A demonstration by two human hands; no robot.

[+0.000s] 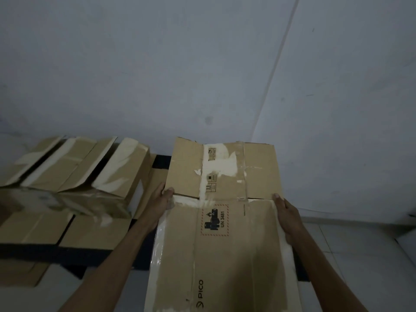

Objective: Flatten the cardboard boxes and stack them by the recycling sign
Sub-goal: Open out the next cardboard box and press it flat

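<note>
Flattened cardboard box (225, 233), "PICO" and "UN 3481" printed: held at mid-frame, both side edges gripped by fingers of left hand (161, 204) and right hand (289, 216). Unflattened boxes (74, 176) piled alongside, left.

"UN 3481" is printed inside a red hatched battery-hazard mark on the flattened cardboard box (225, 244). "PICO", with a logo, is printed near its lower edge. Small handling pictograms on the upper flap cannot be read.

Bare floor (360, 255) open to the right, unflattened boxes (74, 167) crowding the left, wall (202, 75) close ahead
</note>
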